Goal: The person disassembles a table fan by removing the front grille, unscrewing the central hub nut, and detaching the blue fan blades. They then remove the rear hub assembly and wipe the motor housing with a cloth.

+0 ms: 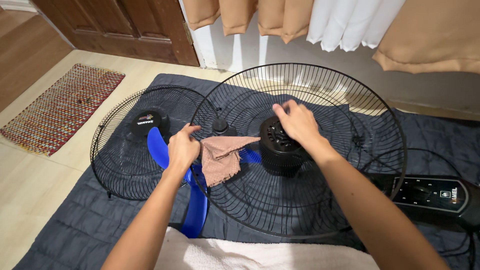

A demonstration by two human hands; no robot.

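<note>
Brown cloth [220,157] draped over black grille [320,210]

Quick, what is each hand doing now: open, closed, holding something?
Left hand: closed, pinching the pinkish-brown cloth at the black wire fan guard.
Right hand: fingers curled on the black motor housing, gripping its top.

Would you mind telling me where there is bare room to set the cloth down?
Free: the dark mat below the front grille, and the floor beside the woven rug. Crowded: around the rear grille, the blue blade and both hands.
</note>
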